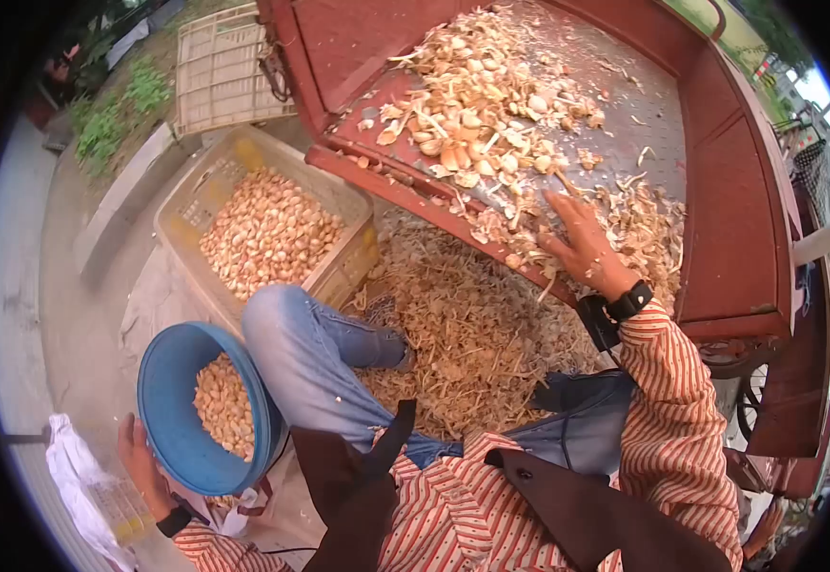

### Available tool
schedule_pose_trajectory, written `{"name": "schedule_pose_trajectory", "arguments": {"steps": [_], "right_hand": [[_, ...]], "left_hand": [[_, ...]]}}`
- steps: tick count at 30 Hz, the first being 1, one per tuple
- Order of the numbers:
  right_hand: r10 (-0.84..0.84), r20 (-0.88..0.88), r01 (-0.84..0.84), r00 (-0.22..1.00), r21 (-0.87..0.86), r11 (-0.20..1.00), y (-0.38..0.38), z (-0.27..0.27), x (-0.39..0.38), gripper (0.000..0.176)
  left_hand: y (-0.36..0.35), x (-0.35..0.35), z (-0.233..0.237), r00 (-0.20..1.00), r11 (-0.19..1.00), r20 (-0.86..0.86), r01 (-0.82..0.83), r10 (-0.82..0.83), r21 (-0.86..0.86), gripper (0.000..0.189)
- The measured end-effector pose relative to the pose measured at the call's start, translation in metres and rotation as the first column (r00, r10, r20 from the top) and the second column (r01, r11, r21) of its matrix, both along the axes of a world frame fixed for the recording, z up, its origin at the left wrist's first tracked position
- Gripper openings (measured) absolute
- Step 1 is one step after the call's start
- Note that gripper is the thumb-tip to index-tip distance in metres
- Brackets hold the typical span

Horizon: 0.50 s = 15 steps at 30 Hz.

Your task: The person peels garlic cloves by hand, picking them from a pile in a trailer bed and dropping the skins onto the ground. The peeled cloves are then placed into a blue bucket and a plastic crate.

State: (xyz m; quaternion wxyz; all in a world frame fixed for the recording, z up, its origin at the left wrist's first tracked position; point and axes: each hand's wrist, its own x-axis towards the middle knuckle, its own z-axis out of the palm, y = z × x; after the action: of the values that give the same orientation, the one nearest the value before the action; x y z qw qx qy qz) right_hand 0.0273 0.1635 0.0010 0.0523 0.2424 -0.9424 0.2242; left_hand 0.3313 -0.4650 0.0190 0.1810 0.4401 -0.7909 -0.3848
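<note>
My right hand [587, 243] lies over the front edge of the red cart bed [639, 110], fingers spread among dry garlic stalks and skins [639, 229]. Just beyond its fingertips is a heap of pale garlic [472, 124], mixed with loose skins. My left hand [142, 465] is low on the left, its fingers stretched out beside the outer wall of a blue bucket [162, 381]. Trimmed garlic [224, 405] partly fills that bucket, which stands by my knee.
A yellowish plastic crate [344, 262] of garlic stands left of the cart, with another slatted crate [220, 71] behind it. Garlic scraps [472, 334] cover the ground between my legs. White cloth [77, 486] lies at lower left. Another person's hand [766, 526] shows at lower right.
</note>
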Motion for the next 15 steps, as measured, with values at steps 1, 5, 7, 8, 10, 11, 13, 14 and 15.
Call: {"name": "schedule_pose_trajectory", "arguments": {"steps": [1,5,7,8,10,11,13,14,15], "right_hand": [[0.06,-0.001,-0.059,0.998,0.08,0.995,0.0,0.0,0.002,0.055],[0.178,0.058,-0.181,0.982,0.049,0.982,-0.008,0.02,0.012,0.028],[0.054,0.109,-0.055,0.993,0.001,0.999,-0.011,0.038,-0.008,0.018],[-0.003,-0.01,0.003,1.0,-0.038,0.999,-0.012,0.041,-0.026,0.015],[-0.009,-0.077,0.005,0.997,-0.048,0.999,-0.007,0.026,-0.076,0.019],[0.025,-0.111,-0.026,0.994,-0.01,1.0,-0.007,0.019,-0.096,0.021],[0.141,-0.014,-0.139,0.99,0.105,0.985,-0.016,0.012,-0.111,0.025],[0.044,0.015,-0.046,0.999,0.129,0.991,-0.019,0.004,-0.115,0.027],[0.023,0.029,-0.027,0.999,0.135,0.991,-0.019,0.004,-0.114,0.028]], "left_hand": [[0.003,-0.038,0.008,0.966,0.966,0.079,0.252,-0.247,-0.061,0.049],[0.153,-0.193,0.057,0.731,0.74,-0.116,0.659,-0.672,-0.136,0.038],[0.225,-0.246,0.07,0.544,0.557,-0.145,0.827,-0.827,-0.075,0.033],[0.263,-0.268,0.071,0.443,0.46,-0.228,0.887,-0.867,-0.028,0.031],[0.326,-0.306,0.055,0.221,0.251,-0.265,0.964,-0.939,-0.088,0.03],[0.353,-0.317,0.045,0.196,0.215,-0.244,0.975,-0.95,-0.053,0.03],[0.393,-0.329,0.022,0.145,0.151,-0.161,0.988,-0.976,-0.026,0.033],[0.403,-0.33,0.021,0.136,0.139,-0.159,0.99,-0.978,-0.01,0.034],[0.41,-0.328,0.018,0.127,0.127,-0.156,0.992,-0.979,0.01,0.036]]}}
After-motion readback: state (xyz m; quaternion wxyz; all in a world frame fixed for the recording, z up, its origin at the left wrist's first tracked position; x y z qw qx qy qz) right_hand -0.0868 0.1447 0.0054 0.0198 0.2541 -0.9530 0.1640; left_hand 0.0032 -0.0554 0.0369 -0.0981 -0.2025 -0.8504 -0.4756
